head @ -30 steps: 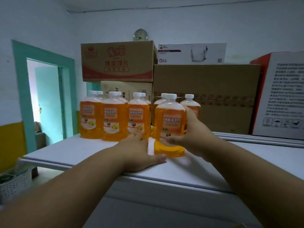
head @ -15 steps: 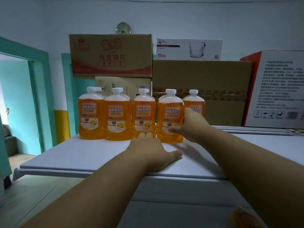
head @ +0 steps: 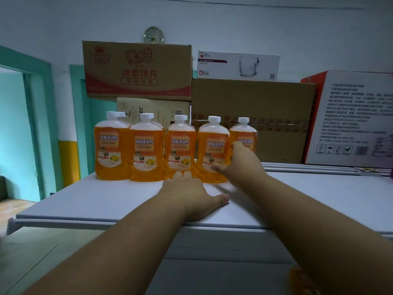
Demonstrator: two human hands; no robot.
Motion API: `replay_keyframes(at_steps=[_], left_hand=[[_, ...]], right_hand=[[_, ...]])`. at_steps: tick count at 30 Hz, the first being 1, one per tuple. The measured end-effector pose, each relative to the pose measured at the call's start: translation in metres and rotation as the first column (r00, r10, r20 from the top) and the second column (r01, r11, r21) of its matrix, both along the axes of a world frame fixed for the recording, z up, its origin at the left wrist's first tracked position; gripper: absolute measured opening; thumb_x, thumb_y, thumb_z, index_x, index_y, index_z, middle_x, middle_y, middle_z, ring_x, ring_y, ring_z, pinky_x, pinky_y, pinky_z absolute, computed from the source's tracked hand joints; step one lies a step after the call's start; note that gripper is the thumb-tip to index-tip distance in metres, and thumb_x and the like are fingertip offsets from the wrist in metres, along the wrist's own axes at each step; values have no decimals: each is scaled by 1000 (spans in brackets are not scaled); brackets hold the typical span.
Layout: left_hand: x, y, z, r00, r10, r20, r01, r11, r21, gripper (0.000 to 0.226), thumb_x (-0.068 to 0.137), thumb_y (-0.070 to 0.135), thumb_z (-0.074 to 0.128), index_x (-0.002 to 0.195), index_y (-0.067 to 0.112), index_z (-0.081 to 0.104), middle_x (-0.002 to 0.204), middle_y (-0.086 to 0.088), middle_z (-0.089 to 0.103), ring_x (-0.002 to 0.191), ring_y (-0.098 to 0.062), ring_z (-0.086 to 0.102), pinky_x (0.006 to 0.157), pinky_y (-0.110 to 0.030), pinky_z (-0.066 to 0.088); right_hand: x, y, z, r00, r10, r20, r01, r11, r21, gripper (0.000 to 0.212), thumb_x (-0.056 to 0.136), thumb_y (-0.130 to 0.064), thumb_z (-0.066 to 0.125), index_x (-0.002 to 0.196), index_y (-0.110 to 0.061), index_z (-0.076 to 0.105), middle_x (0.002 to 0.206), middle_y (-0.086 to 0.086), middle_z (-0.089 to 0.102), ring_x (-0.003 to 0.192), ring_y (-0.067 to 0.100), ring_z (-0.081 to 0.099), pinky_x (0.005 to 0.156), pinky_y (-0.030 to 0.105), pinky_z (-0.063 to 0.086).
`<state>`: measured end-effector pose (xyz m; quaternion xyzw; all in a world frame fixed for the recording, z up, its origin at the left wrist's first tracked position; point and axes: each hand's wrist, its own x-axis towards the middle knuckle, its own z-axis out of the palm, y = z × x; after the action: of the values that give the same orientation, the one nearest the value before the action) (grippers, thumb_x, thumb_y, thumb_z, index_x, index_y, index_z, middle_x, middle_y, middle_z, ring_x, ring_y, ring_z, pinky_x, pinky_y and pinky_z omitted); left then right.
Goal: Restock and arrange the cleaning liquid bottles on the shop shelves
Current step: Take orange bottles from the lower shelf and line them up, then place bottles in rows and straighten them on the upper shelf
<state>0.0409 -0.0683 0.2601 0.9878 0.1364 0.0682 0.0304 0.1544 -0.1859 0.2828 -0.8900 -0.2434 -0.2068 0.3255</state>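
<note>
On top of the flat white shelf (head: 89, 201), a wall of cartons fills the back: a plain brown cardboard carton (head: 253, 116) in the middle, a white and red printed box (head: 350, 118) to its right, a brown carton with red print (head: 138, 69) stacked at the left over a pale beige box (head: 153, 109), and a white glass-mug box (head: 238, 64) lying on the plain carton. Before them stand the orange cleaning liquid bottles (head: 146, 152) with white caps, upright in a front row of five with their sides touching or nearly so, and more caps showing just behind the left ones. The right hand (head: 238, 162) is wrapped round the right side of the fourth orange bottle (head: 213, 150), thumb low on its front label and fingers reaching behind, between it and the fifth bottle (head: 244, 135). The left hand (head: 191, 194) lies palm down and flat on the shelf, fingers together with their tips at the foot of the third bottle (head: 180, 147), thumb stretched out to the right. A small round wall clock (head: 153, 35) shows above the cartons.
</note>
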Motion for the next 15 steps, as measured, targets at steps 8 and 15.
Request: replay_keyframes(at_steps=[8,15], left_hand=[[-16,-10,7,971,-131,199,152,984,-91,75,85,75,49,142,27,44,149,-2,46,133,-24,44,105,-45,43],[-73,-90,-30,670,-455,587,527,848,55,48,89,61,53,129,35,48,128,11,56,111,-6,45,92,-30,40]], right_hand=[[-89,-63,11,931,34,364,-44,999,20,65,82,-56,68,136,-30,43,130,-3,53,114,14,51,93,35,47],[-175,-145,-6,896,-10,444,1,1000,19,57,85,-56,58,134,-31,44,132,-6,53,112,9,50,89,31,44]])
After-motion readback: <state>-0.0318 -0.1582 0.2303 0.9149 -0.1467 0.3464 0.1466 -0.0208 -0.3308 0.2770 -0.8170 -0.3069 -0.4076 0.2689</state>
